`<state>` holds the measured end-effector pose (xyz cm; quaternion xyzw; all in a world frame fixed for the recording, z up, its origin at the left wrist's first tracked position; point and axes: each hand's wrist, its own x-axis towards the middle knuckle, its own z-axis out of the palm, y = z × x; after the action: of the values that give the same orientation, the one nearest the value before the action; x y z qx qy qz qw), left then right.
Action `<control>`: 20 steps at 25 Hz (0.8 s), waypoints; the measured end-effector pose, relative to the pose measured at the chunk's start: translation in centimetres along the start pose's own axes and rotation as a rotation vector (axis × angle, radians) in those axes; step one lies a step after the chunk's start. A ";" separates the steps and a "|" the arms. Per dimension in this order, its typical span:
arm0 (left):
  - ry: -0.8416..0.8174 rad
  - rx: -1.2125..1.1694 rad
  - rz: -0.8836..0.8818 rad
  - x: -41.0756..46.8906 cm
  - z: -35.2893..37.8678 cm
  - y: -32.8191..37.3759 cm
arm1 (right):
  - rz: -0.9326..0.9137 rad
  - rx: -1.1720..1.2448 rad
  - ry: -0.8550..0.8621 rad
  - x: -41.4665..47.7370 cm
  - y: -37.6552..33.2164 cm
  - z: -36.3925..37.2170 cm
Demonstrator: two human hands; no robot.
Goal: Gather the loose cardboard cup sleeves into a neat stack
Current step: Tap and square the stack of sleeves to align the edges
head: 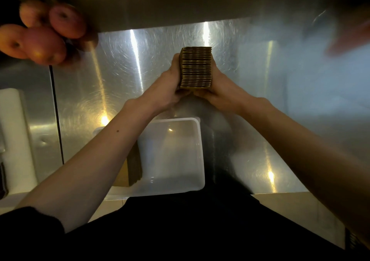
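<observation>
Brown corrugated-cardboard cup-sleeve stack point(195, 67) | long axis twelve-to-six | left hand point(170, 88) clamps nine o'clock | right hand point(218, 88) clamps three o'clock, equally near

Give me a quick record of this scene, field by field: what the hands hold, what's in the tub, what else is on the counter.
held item: stack of cardboard sleeves, edges aligned
left hand: pressed on the stack's left side
right hand: pressed on its right side
white tub: near the person, more sleeves at its left end
surface: steel counter
other: apples, far left
</observation>
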<state>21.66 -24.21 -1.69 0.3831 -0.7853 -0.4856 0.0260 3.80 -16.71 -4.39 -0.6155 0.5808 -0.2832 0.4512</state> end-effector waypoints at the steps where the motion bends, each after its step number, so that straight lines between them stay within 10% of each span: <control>1: 0.011 -0.002 0.010 0.0 0.1 -0.1 | -0.005 -0.001 -0.002 -0.1 -0.1 0.0; 20: -0.076 0.064 -0.107 0.0 -0.8 1.0 | 0.029 0.018 0.009 -0.5 -1.0 -0.4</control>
<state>21.44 -24.57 -0.43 0.4066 -0.7792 -0.4751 -0.0424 3.87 -16.44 -3.22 -0.6016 0.5892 -0.2845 0.4582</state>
